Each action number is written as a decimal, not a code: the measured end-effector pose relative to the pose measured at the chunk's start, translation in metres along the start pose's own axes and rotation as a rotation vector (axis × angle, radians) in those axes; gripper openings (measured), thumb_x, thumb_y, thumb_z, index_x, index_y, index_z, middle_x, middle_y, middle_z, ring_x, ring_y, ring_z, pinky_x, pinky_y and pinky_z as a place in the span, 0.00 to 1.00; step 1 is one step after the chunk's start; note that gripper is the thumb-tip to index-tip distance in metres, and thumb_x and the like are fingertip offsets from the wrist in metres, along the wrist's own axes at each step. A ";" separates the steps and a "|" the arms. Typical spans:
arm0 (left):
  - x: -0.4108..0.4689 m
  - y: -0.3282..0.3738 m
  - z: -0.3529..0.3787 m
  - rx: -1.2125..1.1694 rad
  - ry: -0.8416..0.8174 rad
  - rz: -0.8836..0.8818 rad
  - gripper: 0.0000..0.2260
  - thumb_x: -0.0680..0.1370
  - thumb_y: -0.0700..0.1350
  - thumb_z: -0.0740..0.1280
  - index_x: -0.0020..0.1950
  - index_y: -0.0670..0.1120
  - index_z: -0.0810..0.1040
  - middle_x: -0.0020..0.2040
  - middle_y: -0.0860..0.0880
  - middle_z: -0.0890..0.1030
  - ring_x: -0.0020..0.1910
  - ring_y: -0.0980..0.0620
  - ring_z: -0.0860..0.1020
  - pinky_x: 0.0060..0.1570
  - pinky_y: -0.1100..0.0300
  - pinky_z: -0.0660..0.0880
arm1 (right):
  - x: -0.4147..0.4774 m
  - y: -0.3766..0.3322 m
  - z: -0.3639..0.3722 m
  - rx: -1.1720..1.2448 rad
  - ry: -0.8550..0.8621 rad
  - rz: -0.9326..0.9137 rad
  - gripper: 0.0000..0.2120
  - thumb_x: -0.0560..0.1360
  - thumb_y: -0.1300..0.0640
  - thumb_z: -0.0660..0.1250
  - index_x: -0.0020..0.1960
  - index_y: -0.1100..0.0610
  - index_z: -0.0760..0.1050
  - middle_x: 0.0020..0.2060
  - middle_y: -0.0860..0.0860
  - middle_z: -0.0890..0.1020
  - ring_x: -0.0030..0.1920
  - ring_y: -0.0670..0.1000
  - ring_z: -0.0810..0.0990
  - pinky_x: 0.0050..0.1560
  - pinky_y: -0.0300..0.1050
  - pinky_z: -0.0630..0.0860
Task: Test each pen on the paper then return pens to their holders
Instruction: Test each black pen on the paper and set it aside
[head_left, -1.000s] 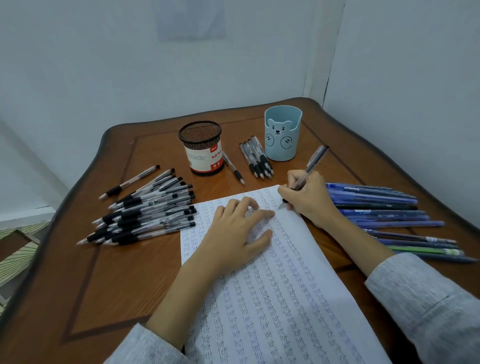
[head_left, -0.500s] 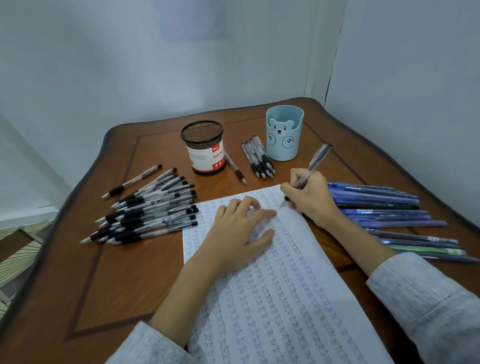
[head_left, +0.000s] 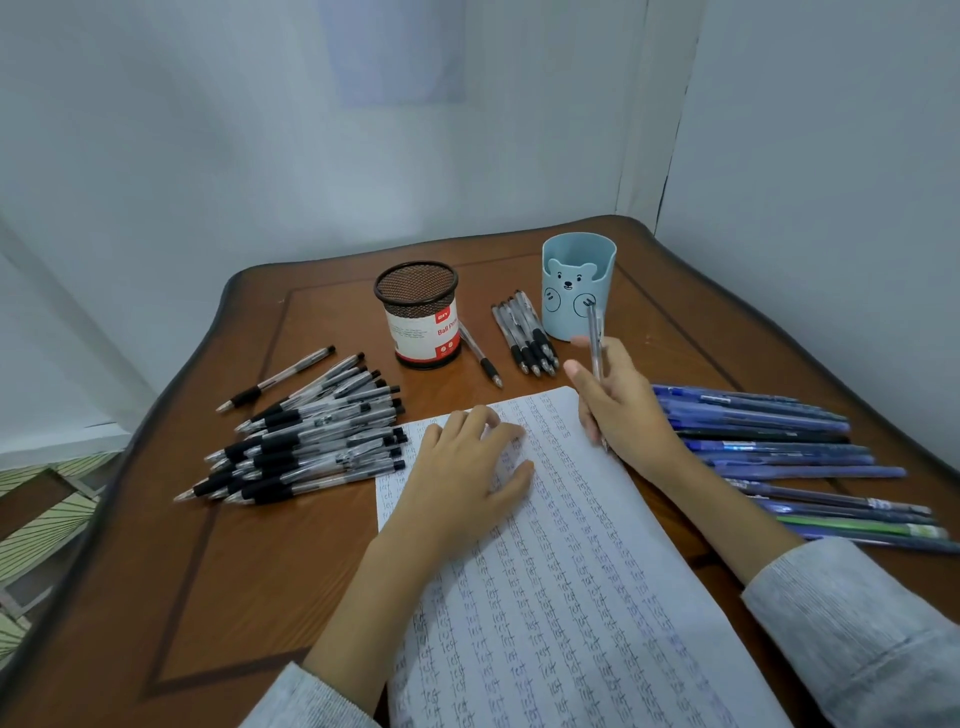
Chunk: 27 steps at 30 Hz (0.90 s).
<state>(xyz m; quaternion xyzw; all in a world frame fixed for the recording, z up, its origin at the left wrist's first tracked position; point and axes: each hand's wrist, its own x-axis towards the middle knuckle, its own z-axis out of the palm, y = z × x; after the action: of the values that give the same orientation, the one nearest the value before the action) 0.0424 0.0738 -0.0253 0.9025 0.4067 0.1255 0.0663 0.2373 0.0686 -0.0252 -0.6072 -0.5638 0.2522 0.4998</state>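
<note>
Right hand (head_left: 623, 410) grips the pen (head_left: 596, 348), which I see has swung from its writing slant to near-upright, its tip apparently lifted at the top right edge of the paper (head_left: 571, 597). I judge this test done and the return next. Left hand (head_left: 467, 467) lies flat, fingers relaxed, pinning the paper. The pen's long axis runs tip toward me, clicker end toward the blue holder (head_left: 579, 291).

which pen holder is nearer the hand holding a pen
The light blue bear-face holder, just beyond the right hand and its pen; the black mesh holder stands farther left.
</note>
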 end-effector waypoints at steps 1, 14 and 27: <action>0.000 0.000 0.000 0.003 -0.001 -0.002 0.19 0.81 0.58 0.55 0.71 0.55 0.67 0.62 0.56 0.67 0.60 0.57 0.64 0.56 0.63 0.57 | 0.001 0.000 0.001 -0.039 -0.012 -0.013 0.17 0.81 0.52 0.58 0.69 0.53 0.62 0.27 0.52 0.75 0.22 0.43 0.71 0.28 0.35 0.73; -0.001 0.000 -0.002 0.021 0.015 -0.026 0.20 0.80 0.59 0.55 0.70 0.55 0.67 0.63 0.56 0.67 0.61 0.56 0.64 0.59 0.62 0.58 | -0.001 -0.003 0.004 -0.162 -0.073 -0.079 0.13 0.81 0.52 0.59 0.65 0.52 0.66 0.26 0.47 0.72 0.25 0.42 0.70 0.26 0.33 0.66; 0.002 -0.006 -0.006 0.012 0.026 -0.129 0.20 0.79 0.62 0.56 0.67 0.55 0.69 0.64 0.57 0.67 0.62 0.56 0.64 0.60 0.59 0.61 | 0.048 -0.022 0.018 -0.252 0.150 0.015 0.10 0.74 0.58 0.71 0.55 0.58 0.82 0.37 0.46 0.79 0.34 0.40 0.75 0.36 0.24 0.70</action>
<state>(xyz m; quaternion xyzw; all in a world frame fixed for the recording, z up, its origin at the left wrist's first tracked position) 0.0377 0.0796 -0.0207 0.8732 0.4655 0.1300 0.0634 0.2234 0.1163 0.0002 -0.6865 -0.5476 0.1371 0.4583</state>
